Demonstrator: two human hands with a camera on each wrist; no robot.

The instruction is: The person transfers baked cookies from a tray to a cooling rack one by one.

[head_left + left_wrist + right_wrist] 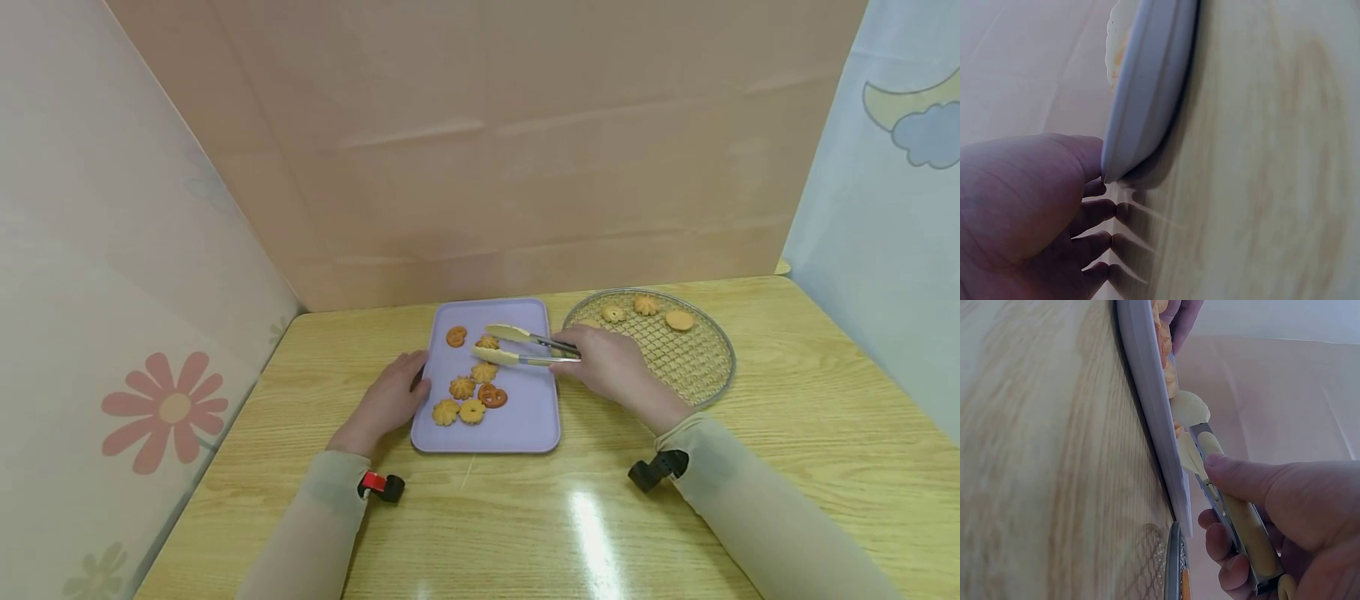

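A lilac rectangular tray [525, 425] lies on the table, bearing flower-shaped cookies [462, 387] and pretzels [492, 396]. My right hand [603, 360] grips metal tongs [1241, 531] with cream-coloured tips, thumb on one arm and fingers curled round the other. The tips reach over the tray, spread on either side of a flower-shaped cookie [487, 342]; I cannot tell whether they touch it. At the tray's left edge is my left hand [390, 396]. In the left wrist view its thumb touches the rim while the other fingertips rest on the table.
Right of the tray and partly behind my right hand lies a round wire mesh rack [686, 367]. Several cookies, including a plain round one [680, 320], sit along its far side. A brown paper backdrop [480, 208] rises behind the wooden table [525, 517].
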